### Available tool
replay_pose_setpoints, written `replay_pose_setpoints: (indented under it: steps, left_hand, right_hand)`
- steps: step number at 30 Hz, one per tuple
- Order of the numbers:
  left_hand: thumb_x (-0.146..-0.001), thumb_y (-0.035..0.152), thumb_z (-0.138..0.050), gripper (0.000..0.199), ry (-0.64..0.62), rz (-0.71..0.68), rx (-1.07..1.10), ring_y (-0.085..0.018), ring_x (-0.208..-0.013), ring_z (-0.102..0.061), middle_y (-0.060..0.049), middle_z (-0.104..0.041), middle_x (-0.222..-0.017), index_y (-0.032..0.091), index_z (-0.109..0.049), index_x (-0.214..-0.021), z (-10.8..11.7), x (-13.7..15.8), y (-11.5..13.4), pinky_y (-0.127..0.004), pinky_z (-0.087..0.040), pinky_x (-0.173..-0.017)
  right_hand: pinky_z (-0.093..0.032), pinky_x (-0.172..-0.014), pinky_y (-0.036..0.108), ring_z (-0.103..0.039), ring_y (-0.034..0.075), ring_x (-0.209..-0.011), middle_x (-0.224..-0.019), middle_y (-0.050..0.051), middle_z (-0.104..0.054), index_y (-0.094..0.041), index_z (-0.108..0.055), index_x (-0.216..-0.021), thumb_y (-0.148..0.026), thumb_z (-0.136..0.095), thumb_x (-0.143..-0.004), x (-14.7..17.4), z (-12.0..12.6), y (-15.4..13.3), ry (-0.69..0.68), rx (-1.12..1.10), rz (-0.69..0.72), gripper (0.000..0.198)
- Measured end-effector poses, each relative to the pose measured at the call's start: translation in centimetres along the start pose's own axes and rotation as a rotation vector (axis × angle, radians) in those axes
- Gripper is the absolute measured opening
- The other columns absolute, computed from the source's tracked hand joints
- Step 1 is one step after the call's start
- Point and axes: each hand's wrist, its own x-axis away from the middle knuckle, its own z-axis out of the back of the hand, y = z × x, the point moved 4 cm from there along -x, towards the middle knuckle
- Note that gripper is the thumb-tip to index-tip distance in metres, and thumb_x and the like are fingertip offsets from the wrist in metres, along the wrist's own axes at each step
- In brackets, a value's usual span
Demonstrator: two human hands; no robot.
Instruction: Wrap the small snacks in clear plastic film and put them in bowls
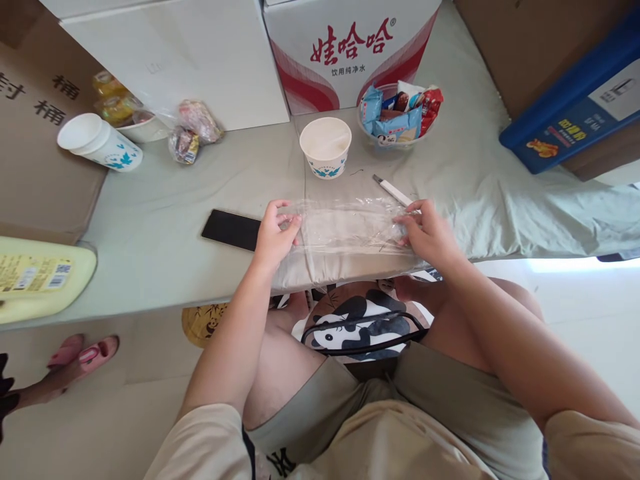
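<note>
One sheet of clear film (345, 230) lies near the front edge of the cloth-covered table (150, 260), its long axis running left to right, roughly along that edge. Two hands hold it — the left hand (274, 235) is clamped on its left end, the right hand (429, 233) on its right end, thumb and fingers closing on the plastic. One phone (227, 229) lies flat, its right end just behind the left hand. One knife (394, 191) lies just beyond the right hand, its grey tip pointing away and to the left. Beyond the film stands one upright cup (325, 157); to its right is one bowl (395, 141) of snack packets (399, 125), too overlapped to count. Farther left are two wrapped snacks (195, 132) and some nested cups (107, 147), tilted — how many, I cannot tell. Two white boxes line the back: one plain (185, 60), one with red lettering (350, 87).
</note>
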Motion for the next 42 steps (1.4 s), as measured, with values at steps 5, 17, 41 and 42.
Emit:
replay_pose_setpoints:
  steps: [5, 17, 41, 42]
  left_hand:
    - [-0.081, 0.029, -0.064, 0.045, -0.056, 0.034, -0.002, -0.005, -0.048, -0.053, -0.001, -0.066, -0.097, 0.026, -0.046, -0.122, 0.1, 0.1, 0.0, -0.019, -0.035, -0.043]
    - [-0.069, 0.013, -0.069, 0.058, -0.106, -0.245, -0.498, -0.016, -0.077, -0.060, -0.006, -0.065, -0.112, 0.024, -0.057, -0.124, 0.5, 0.0, 0.1, -0.034, -0.050, -0.081]
    - [-0.075, 0.016, -0.066, 0.051, -0.205, -0.421, -0.119, -0.020, -0.110, -0.061, -0.005, -0.064, -0.110, 0.027, -0.056, -0.124, -2.8, 0.8, 4.4, -0.035, -0.047, -0.098]
    - [-0.074, 0.019, -0.070, 0.059, -0.107, -0.406, -0.091, -0.022, -0.120, -0.057, -0.006, -0.061, -0.122, 0.028, -0.053, -0.129, -2.2, 0.6, 4.3, -0.036, -0.046, -0.100]
  right_hand:
    - [-0.049, -0.063, 0.037, -0.061, 0.017, -0.053, -0.091, 0.003, -0.072, -0.027, -0.047, -0.119, -0.028, -0.056, -0.082, 0.2, 0.7, -0.6, 0.077, 0.068, 0.050, 0.039]
    - [-0.051, -0.084, 0.051, -0.060, 0.033, -0.100, -0.128, 0.016, -0.054, -0.025, -0.058, -0.128, -0.022, -0.054, -0.081, 0.2, 0.9, -0.7, 0.157, 0.517, 0.268, 0.048]
    - [-0.052, -0.080, 0.039, -0.068, 0.025, -0.088, -0.097, 0.009, -0.073, -0.021, -0.062, -0.095, -0.029, -0.055, -0.083, 1.1, -4.4, -4.6, -0.329, 0.145, 0.437, 0.016]
    - [-0.051, -0.073, 0.036, -0.066, 0.022, -0.076, -0.083, 0.006, -0.071, -0.022, -0.060, -0.088, -0.028, -0.055, -0.083, 0.8, -4.4, -4.6, -0.333, 0.114, 0.379, 0.010]
